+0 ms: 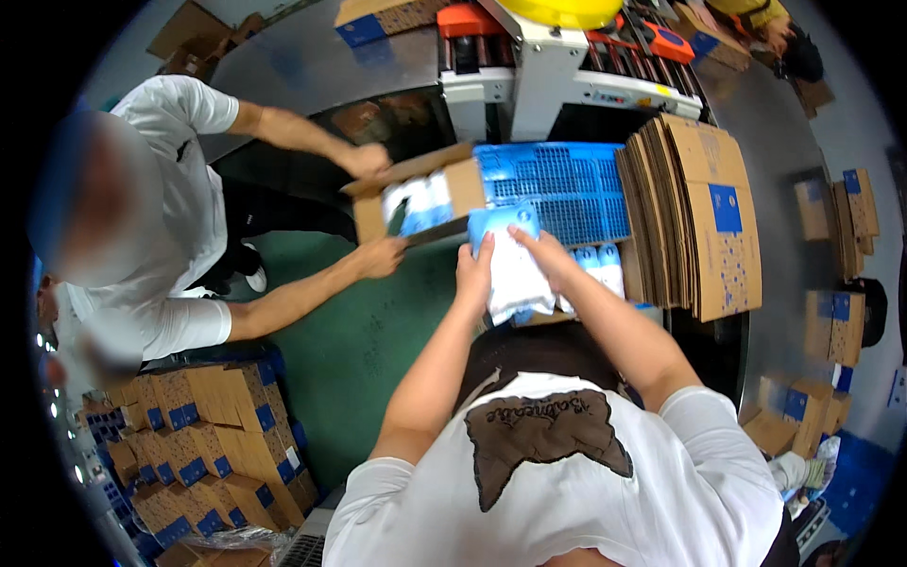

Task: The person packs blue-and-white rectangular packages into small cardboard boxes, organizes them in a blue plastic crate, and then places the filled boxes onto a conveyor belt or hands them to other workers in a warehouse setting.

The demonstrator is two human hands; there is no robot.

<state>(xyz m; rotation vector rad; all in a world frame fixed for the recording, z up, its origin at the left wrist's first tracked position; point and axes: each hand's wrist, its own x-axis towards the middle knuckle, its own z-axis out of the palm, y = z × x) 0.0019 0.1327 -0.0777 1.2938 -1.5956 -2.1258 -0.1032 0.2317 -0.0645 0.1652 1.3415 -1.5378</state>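
Between my left hand and my right hand is a white and light-blue soft packet, gripped at both its sides with the thumbs on top. Just right of it, partly under my right forearm, several similar packets lie in a cardboard box whose edges are mostly hidden. Beyond the packet stands a blue plastic crate with a grid surface. At my left, a co-worker's two hands hold an open cardboard box with white and blue packets inside; it is slightly blurred.
Flat folded cartons stand upright in a stack to the right. A roller conveyor with a white machine frame is at the far side. Many closed cardboard boxes are piled at lower left. The co-worker stands on the green floor.
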